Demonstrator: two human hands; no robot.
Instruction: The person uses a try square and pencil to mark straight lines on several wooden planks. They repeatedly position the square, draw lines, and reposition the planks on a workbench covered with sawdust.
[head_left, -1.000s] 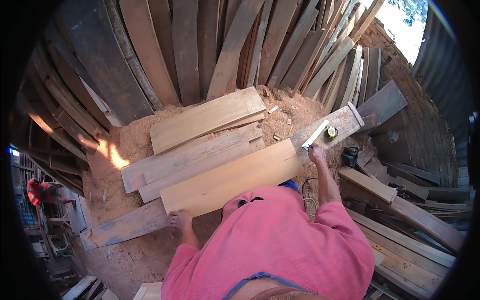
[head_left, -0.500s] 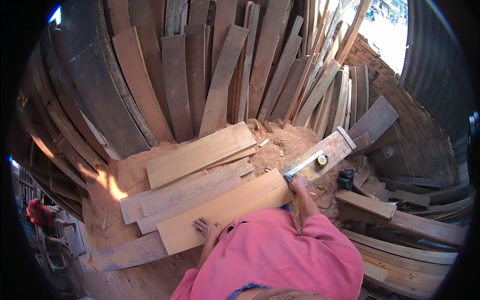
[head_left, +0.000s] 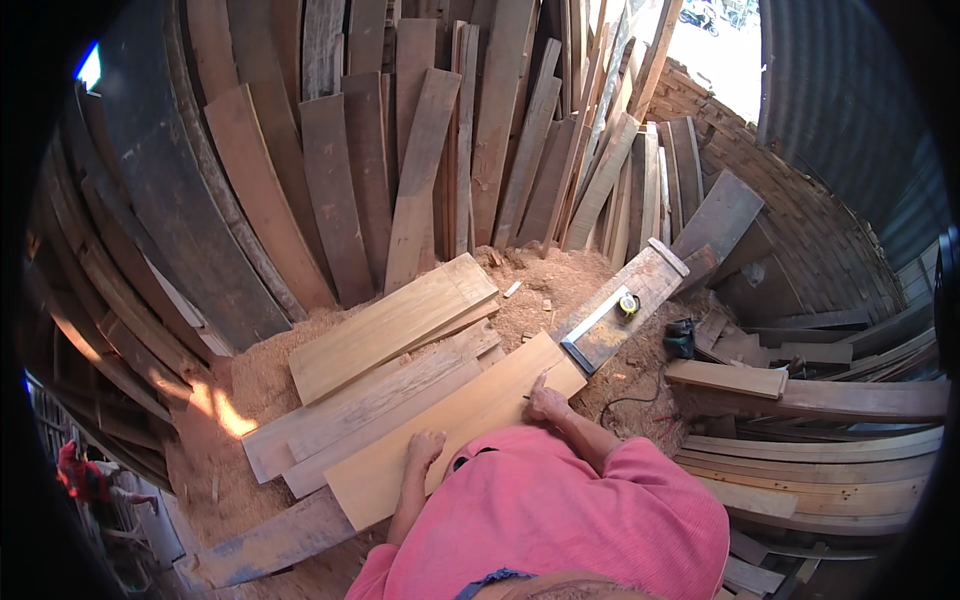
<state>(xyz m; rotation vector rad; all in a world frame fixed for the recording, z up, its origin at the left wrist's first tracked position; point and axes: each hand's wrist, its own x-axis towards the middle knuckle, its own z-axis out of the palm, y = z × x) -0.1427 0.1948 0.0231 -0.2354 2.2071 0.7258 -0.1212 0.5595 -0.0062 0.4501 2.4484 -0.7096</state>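
A smooth light-brown board [head_left: 470, 424] lies slantwise in front of me. My left hand [head_left: 427, 446] rests on its near part, fingers curled in, with nothing visible in them. Farther right, my right hand [head_left: 547, 401] is over the board near its right end, one finger stretched forward and the others folded. A thin dark tip, perhaps of a pencil, pokes out beside these fingers. Just past the board's right end lies a try square [head_left: 577, 356] with a dark stock and pale blade. A yellow and black tape measure [head_left: 628, 304] sits next to the blade.
More planks [head_left: 390, 330] lie just beyond the board, on sawdust [head_left: 265, 375]. A worn support plank [head_left: 655, 281] has a strip across its far end. A dark power tool [head_left: 680, 338] with a cord stands at right, near stacked timber [head_left: 820, 470]. Tall boards [head_left: 340, 190] lean behind. A person in red [head_left: 85, 475] is far left.
My right hand has left the try square and come back over the board. My left hand has gone from lying flat to curled fingers. The whole view has shifted slightly.
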